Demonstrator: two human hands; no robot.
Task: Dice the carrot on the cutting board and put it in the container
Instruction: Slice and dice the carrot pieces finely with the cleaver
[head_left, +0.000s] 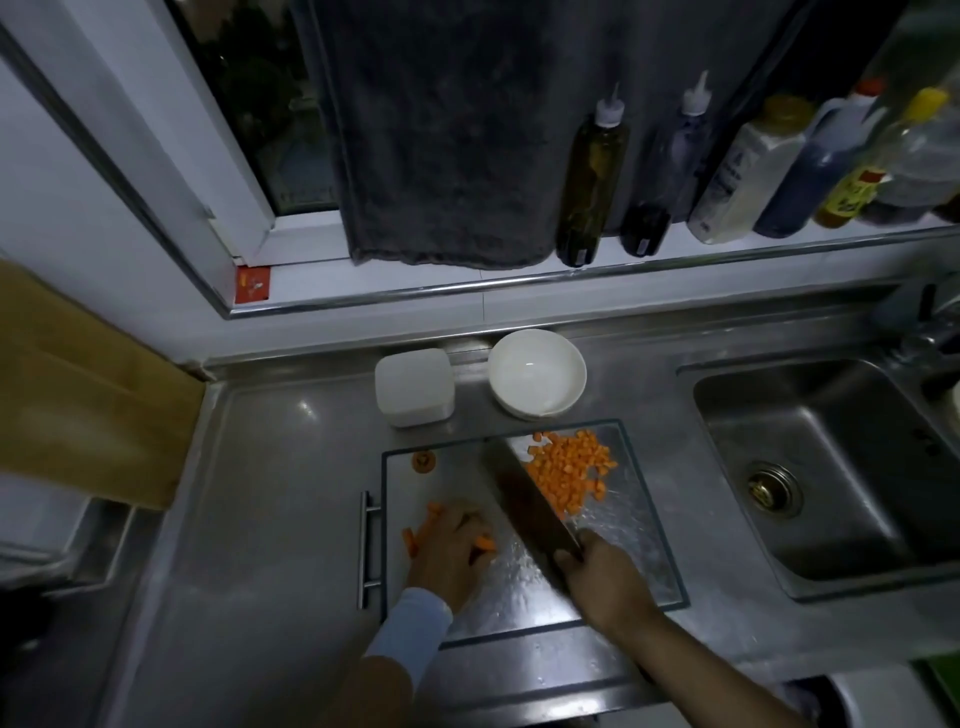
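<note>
**Carrot part-diced on glass board**

Brushed-steel surface (270, 493), dim light. A clear, pebbled-glass cutting board (639, 519) lies near the front edge. The diced carrot (569, 478), small orange cubes, is heaped at the board's far right corner. Fingers of the left hand (452, 556) curl over uncut carrot strips (431, 519). The right hand (602, 577) has its fingers wrapped round a broad, dark cleaver (530, 509). A square, round-cornered white container (414, 387) sits toward the back edge beside a round glossy bowl (537, 374).

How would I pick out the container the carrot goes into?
Find the clear glass cutting board on the steel counter and look just past its far edge. The square white plastic container stands there on the left; rounded corners and a flat closed top set it apart from the open round white bowl beside it.
</note>
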